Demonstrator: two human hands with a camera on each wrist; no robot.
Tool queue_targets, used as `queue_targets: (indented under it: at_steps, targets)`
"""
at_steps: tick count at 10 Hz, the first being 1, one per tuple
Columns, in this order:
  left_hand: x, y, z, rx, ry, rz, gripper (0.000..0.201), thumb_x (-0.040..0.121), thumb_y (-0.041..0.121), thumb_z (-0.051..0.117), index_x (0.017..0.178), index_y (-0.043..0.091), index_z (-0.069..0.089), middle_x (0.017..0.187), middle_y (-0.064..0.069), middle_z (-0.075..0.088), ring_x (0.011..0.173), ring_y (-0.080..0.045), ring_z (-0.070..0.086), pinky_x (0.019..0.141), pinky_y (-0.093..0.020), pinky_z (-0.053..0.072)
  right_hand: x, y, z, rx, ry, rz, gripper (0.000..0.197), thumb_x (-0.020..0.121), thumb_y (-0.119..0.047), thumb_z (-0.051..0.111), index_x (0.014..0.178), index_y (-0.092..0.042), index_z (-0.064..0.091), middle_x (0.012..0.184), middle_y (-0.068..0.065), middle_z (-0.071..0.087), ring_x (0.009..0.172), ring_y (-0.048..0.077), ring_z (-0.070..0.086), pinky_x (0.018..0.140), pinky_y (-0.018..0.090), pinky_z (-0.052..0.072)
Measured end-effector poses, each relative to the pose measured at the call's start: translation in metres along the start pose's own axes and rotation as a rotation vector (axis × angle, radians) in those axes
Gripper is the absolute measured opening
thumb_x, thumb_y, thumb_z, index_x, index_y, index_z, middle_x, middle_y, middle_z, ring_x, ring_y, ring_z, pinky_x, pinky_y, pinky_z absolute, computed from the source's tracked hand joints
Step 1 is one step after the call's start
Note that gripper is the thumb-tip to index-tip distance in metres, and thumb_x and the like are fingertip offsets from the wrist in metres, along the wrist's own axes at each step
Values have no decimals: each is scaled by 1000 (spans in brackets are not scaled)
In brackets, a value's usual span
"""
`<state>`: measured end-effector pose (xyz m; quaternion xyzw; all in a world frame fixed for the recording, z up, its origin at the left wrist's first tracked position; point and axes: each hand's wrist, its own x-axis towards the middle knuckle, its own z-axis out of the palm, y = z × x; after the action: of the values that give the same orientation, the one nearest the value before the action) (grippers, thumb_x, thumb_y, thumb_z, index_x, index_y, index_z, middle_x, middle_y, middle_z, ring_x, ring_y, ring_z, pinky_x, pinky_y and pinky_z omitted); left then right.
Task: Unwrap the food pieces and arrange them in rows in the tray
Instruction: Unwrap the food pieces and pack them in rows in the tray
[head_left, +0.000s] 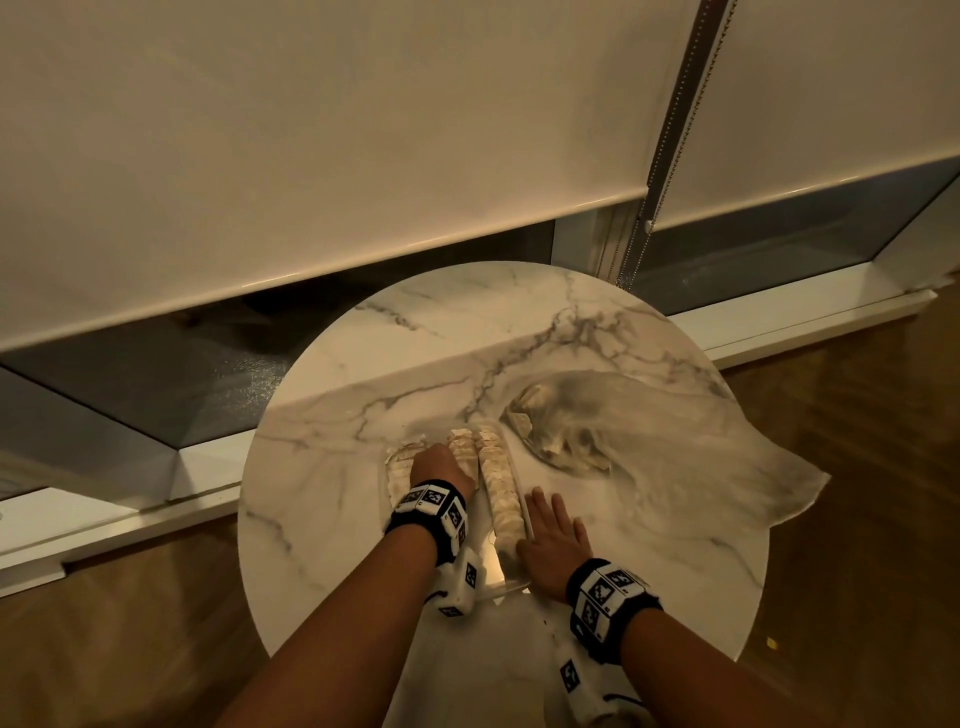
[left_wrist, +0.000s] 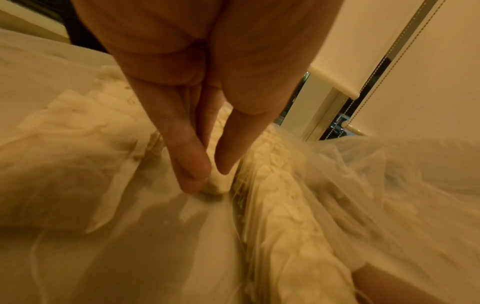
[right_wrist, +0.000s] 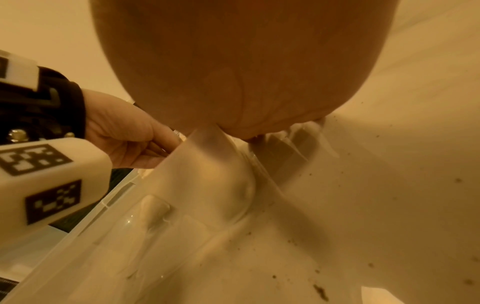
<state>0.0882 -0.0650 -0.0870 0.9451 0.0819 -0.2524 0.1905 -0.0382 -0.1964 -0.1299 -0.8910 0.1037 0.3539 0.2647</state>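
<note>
A round marble-patterned desk (head_left: 363, 364) stands in front of a window with two pale roller blinds (head_left: 311, 130) pulled most of the way down; wooden floor (head_left: 857, 415) surrounds it. The landmark is the clear plastic tray (head_left: 506, 582) near the middle of the desk's near half.

Just to the right of the tray and beyond it lies a large crumpled sheet of thin plastic wrap (head_left: 675, 441), spreading to the desk's right edge and slightly over it, with some pale pieces still under it close to the tray's far right corner.

Inside the tray, pale food pieces (head_left: 498, 483) lie in rows running away from the person; the right-hand row is the longest, and the near end of the tray's middle is bare.

The left hand (head_left: 439, 465) reaches down into the tray's middle, fingers drawn together and pinching one small pale food piece (left_wrist: 217, 186) against the tray floor at the near end of a row. The right hand (head_left: 553, 540) lies flat on the desk, fingers straight and spread, against the tray's right wall near its near corner, holding nothing.
</note>
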Motion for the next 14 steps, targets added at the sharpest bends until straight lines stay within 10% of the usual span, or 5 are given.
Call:
queue_targets:
  at_steps: [9,14]
  targets:
    - [2,-1,7,64,32,68,23,92,23,62,94,1,69,106,-18,70,103,-36,65,82,-35,53,1,1,-1,-12,-16,-8,72,100,-38,28,157,-22,-14,162,-6,-24,149,18,-23,121,46,-8]
    - [6,-2,8,28,52,22,40,87,28,69,117,4,58,120,-18,62,111,-36,59,89,-38,53,-1,1,-1,-22,-4,-13,69,101,-36,26,157,-21,-12,163,-5,-24,149,19,-23,122,46,-7]
